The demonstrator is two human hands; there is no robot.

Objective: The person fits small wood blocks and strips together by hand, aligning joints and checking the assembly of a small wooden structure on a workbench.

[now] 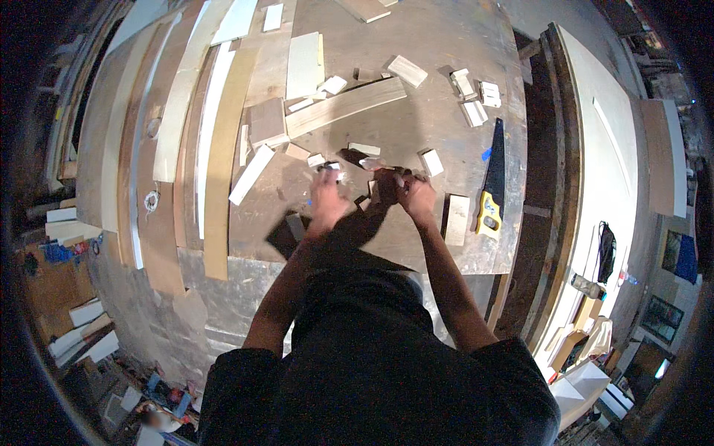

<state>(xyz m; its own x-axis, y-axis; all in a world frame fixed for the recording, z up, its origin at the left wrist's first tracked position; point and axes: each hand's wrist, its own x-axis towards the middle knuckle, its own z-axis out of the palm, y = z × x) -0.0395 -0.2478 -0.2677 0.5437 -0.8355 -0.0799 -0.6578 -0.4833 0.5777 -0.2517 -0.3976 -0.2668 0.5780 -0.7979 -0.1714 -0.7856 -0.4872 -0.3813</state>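
My right hand (418, 198) is closed on the end of a slim hand tool (383, 168) with a dark handle and a pale, shiny tip pointing left; its exact kind is unclear. To the left, my left hand (328, 202) is curled, its fingers slightly blurred, next to a small pale piece (332, 169) on the workbench (461, 44). Whatever its fingers grip is too small to name. Beyond the tool tip lies a short wood strip (364, 149). A small wood block (431, 162) is right of my right hand.
A handsaw (489, 212) with a yellow handle lies at the bench's right side, near a wood block (457, 220). A long wood board (346, 108) and several offcuts lie farther back. Long planks (229, 163) cover the left side. Another table (606, 149) stands at right.
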